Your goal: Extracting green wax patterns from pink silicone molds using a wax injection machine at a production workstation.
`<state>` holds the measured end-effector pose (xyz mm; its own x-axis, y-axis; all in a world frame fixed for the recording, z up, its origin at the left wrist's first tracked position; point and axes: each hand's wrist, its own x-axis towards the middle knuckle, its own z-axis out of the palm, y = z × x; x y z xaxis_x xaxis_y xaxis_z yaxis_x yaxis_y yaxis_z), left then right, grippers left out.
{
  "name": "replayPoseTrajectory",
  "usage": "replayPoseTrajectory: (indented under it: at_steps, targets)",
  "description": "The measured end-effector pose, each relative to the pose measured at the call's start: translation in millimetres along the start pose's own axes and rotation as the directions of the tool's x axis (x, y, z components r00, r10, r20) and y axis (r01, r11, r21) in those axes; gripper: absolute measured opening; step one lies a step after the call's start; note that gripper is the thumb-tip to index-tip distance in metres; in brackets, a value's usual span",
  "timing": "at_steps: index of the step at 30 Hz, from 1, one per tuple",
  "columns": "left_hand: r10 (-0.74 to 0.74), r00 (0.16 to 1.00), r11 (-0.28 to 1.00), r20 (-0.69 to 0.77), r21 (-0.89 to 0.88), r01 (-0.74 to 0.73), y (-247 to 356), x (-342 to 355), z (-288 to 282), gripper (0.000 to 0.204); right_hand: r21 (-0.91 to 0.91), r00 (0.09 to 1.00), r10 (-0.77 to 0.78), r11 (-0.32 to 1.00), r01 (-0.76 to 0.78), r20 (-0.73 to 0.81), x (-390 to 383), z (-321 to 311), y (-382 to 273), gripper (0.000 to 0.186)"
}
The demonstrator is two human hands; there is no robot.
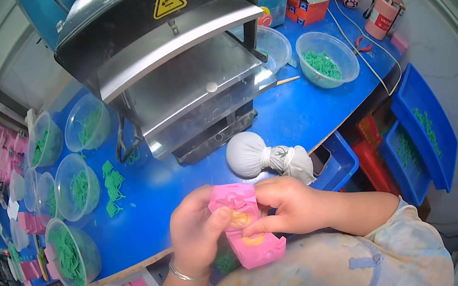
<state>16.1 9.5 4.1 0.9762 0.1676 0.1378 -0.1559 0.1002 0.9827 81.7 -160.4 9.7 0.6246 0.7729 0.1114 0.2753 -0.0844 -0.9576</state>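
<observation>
Both hands gripped a pink mould (246, 226) above the blue counter's (307, 110) near edge: left hand (195, 231) fingers closed on its left side, right hand (288, 205) pinching its right.

Both hands hold a pink rubber mould (246, 223) w/ yellowish cavities, near edge of blue table (306, 107). Left hand (195, 234) grips its left side, right hand (288, 205) its right, thumbs on top. White cloth pouch (254, 155) just beyond; metal press (170, 63) far centre; bowls of green pieces (73, 187) at left.
</observation>
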Motion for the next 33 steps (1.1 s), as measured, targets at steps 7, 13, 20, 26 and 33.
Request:
replayPoseTrajectory:
  at_steps: [7, 13, 20, 26, 33]
  targets:
    - [-0.051, 0.989, 0.996, 0.139, 0.084, 0.040, -4.1, -1.6, -7.1, 0.031, 0.060, 0.983, 0.168, 0.983, -0.172, 0.067, 0.3, -5.6, 2.5, 0.033]
    - [0.262, 0.957, 0.964, 0.122, 0.003, -0.265, -10.4, 2.4, -2.1, 0.035, -0.146, 0.921, -0.356, 0.931, 0.335, -0.158, 9.2, -7.8, 3.1, 0.030]
    - [-0.022, 0.987, 0.977, 0.160, -0.206, 0.055, -1.5, -3.0, 2.8, 0.046, -0.230, 0.881, -0.329, 0.937, 0.262, -0.339, 9.7, 1.9, -0.4, 0.023]
    - [-0.033, 0.980, 0.834, 0.198, -0.534, 0.136, -2.6, -6.6, 3.9, 0.058, -0.205, 0.931, -0.303, 0.943, 0.262, -0.204, 7.4, 4.6, -13.4, 0.030]
    - [0.008, 0.998, 0.987, 0.059, -0.161, 0.002, 1.2, -18.6, 6.2, 0.057, 0.013, 0.952, -0.075, 0.996, 0.083, -0.296, 1.4, 15.6, -6.8, 0.043]
